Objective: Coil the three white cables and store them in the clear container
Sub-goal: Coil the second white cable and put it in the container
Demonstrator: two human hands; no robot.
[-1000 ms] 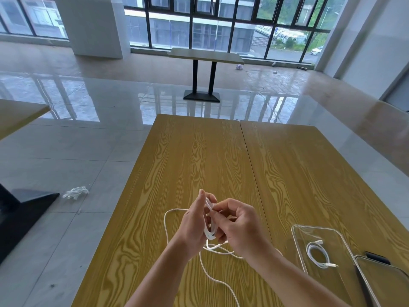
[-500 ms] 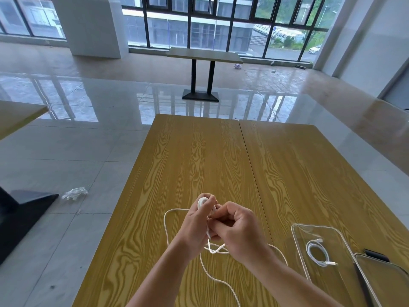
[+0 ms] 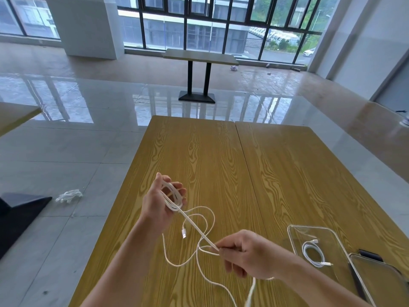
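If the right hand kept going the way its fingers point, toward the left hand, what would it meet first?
Probably the loose cable loops on the table, then the left hand with its coil. The right hand already pinches that cable; depth is unclear.

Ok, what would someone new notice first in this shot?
Probably the left hand holding a small coil of white cable above the wooden table, while the right hand pinches its slack nearer the camera. Next, at right, the clear container with one coiled cable inside.
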